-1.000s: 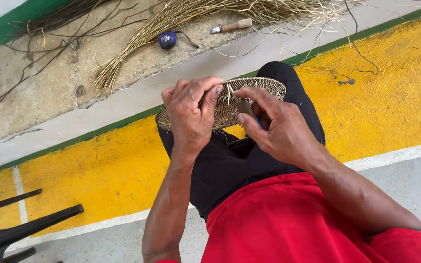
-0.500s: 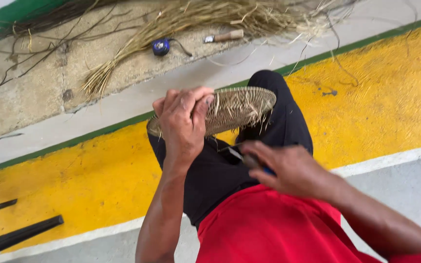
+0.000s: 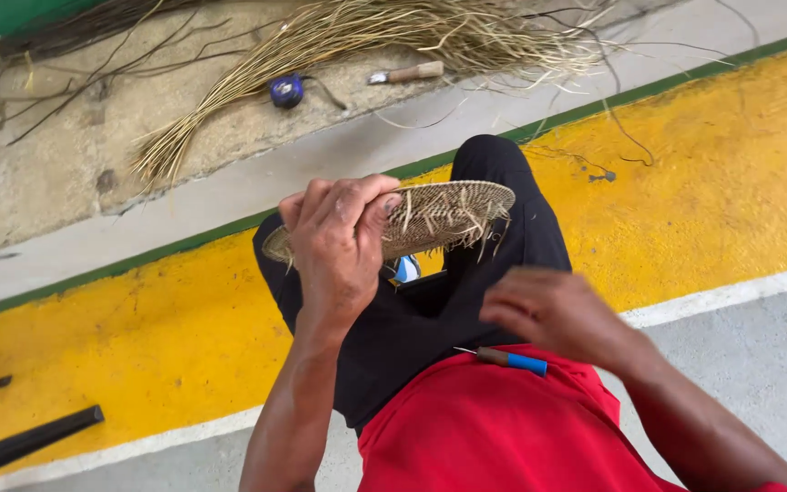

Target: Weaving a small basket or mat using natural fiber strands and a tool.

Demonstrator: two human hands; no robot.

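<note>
left hand [image 3: 339, 241] gripping flat round woven straw disc [image 3: 430, 219], fingers wrapping its frayed rim, right hand [image 3: 553, 314] blurring, loosely curled, hovering over slim blue-handled tool [image 3: 507, 360]

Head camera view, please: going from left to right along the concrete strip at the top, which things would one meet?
Dark twigs → bundle of pale straw → small blue round object → wooden-handled tool → tangled straw pile.

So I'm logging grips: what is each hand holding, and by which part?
Left hand grips the woven disc by its near rim. Right hand holds nothing, hovering over the blue-handled tool.
</note>
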